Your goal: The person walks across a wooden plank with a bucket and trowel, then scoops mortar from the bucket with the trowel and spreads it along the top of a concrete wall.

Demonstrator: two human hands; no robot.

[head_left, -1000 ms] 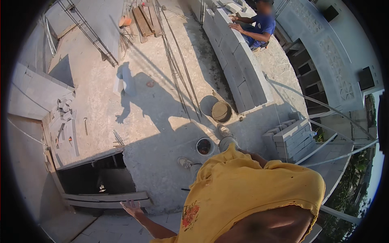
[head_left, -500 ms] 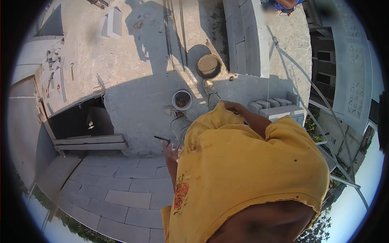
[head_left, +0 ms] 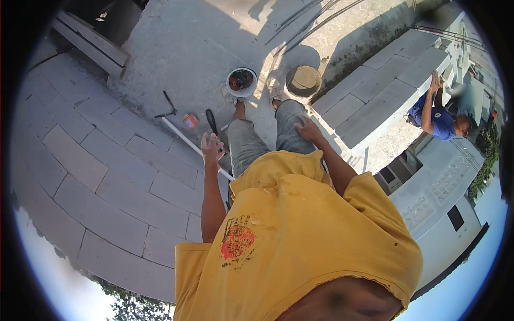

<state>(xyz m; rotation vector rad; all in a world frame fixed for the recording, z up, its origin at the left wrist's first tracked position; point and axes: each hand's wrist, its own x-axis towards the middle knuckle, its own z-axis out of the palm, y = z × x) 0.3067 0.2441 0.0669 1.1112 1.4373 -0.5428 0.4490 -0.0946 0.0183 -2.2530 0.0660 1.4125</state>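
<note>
My left hand [head_left: 212,147] is raised beside the block wall, its fingers apart and slightly bent, with nothing visible in it. Just beyond the fingertips is a tool's black handle [head_left: 211,121]; the rest of that tool is mostly hidden by the hand. My right hand [head_left: 307,129] rests on my right thigh with its fingers spread. Between the wall and my left leg a long white bar [head_left: 182,136] runs under the left hand. Near its far end are a small orange-and-white container [head_left: 190,121] and a thin dark L-shaped tool [head_left: 168,106].
A white bucket [head_left: 228,83] with dark and orange things inside stands by my left foot. A round mortar tub [head_left: 303,80] is by my right foot. Grey block walls stand left [head_left: 126,176] and right [head_left: 383,88]. A co-worker in blue [head_left: 442,124] is beyond the right wall.
My view has turned, bringing the right wall and the co-worker further into sight. My right hand now shows fully on my thigh. The black handle, container and white bar have come into view.
</note>
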